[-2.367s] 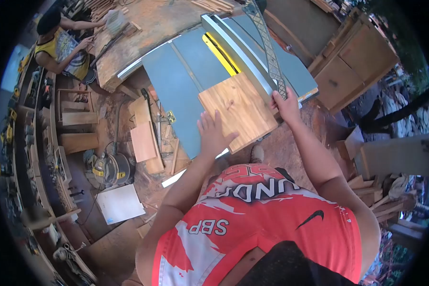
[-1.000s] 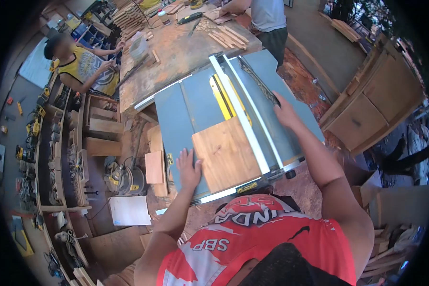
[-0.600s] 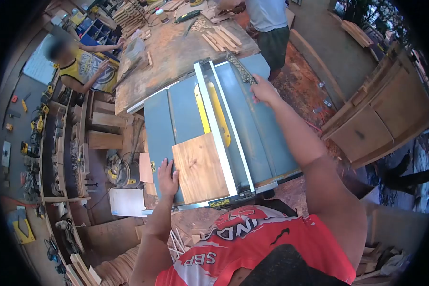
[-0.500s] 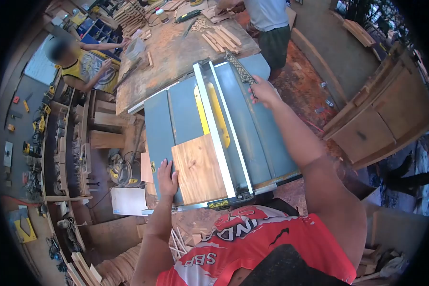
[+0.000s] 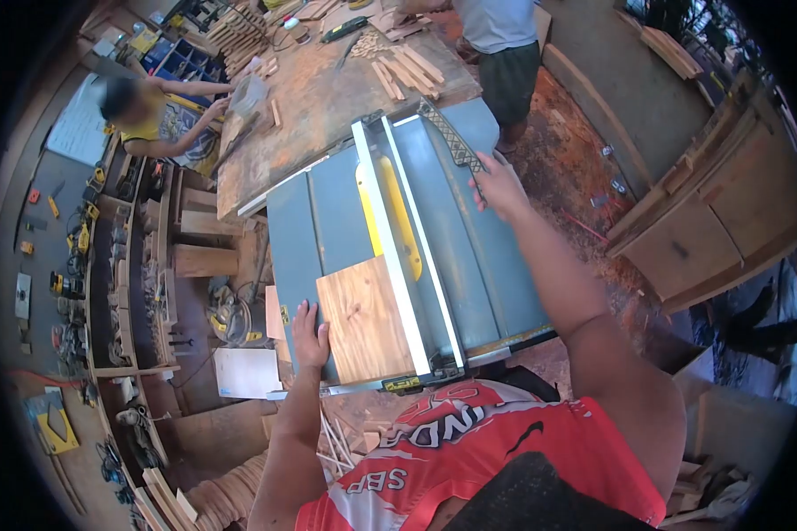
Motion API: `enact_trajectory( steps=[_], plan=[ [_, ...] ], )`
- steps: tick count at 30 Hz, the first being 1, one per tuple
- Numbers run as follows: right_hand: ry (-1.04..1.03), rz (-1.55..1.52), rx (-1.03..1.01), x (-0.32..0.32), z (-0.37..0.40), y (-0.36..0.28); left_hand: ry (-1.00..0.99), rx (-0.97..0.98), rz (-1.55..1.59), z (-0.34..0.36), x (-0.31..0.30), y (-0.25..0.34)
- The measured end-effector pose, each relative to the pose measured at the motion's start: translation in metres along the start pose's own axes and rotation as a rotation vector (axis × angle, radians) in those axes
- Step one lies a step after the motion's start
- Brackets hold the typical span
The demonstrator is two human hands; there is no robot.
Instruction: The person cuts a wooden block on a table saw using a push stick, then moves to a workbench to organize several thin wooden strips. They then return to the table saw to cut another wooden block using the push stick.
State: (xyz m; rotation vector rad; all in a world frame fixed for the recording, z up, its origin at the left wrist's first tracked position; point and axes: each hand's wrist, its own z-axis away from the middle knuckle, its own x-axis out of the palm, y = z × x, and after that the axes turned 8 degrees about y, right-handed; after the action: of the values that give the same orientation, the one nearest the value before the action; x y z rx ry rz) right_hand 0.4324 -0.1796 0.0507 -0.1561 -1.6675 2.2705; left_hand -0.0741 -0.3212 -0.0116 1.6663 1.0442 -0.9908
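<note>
My left hand (image 5: 309, 336) lies with its fingers stretched out on the grey table saw top (image 5: 288, 221), against the left edge of a square wooden board (image 5: 364, 314). The board lies flat near the saw's front edge, its right side along the metal rip fence (image 5: 388, 239). In my right hand (image 5: 499, 186) is a dark push stick (image 5: 450, 135) with a lattice pattern, held by its near end over the saw top right of the fence. Its far end points away from me. The yellow throat plate (image 5: 406, 217) shows on both sides of the fence; no blade is visible.
Behind the saw, a dusty workbench (image 5: 319, 106) carries wood strips (image 5: 407, 71). One person (image 5: 173, 119) handles a clear container at the left; another (image 5: 502, 53) stands at the far side. Shelves of tools (image 5: 119, 265) line the left. A wooden panel (image 5: 717, 203) leans at the right.
My right hand and the push stick have shifted slightly towards me and to the right. My left hand and the board stay in place; the co-worker at the left has leaned over the container.
</note>
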Motion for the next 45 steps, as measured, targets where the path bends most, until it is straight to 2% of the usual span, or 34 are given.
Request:
enact_trajectory(
  steps=[18, 25, 28, 33, 45],
  plan=[
    [0.039, -0.224, 0.091, 0.018, 0.005, 0.025, 0.04, 0.038, -0.01, 0.0, 0.001, -0.001],
    [0.055, -0.188, 0.031, 0.004, 0.014, 0.022, 0.036, 0.038, 0.008, -0.002, -0.001, 0.001],
    [0.136, -0.209, -0.019, -0.003, 0.011, 0.023, 0.038, 0.051, 0.01, -0.002, 0.0, 0.001],
    [0.113, -0.276, 0.064, -0.012, -0.004, 0.021, 0.045, 0.068, -0.027, -0.001, -0.003, 0.004],
    [0.071, -0.256, 0.043, -0.018, -0.005, 0.012, 0.035, 0.052, -0.025, -0.001, -0.002, 0.006]
  ],
)
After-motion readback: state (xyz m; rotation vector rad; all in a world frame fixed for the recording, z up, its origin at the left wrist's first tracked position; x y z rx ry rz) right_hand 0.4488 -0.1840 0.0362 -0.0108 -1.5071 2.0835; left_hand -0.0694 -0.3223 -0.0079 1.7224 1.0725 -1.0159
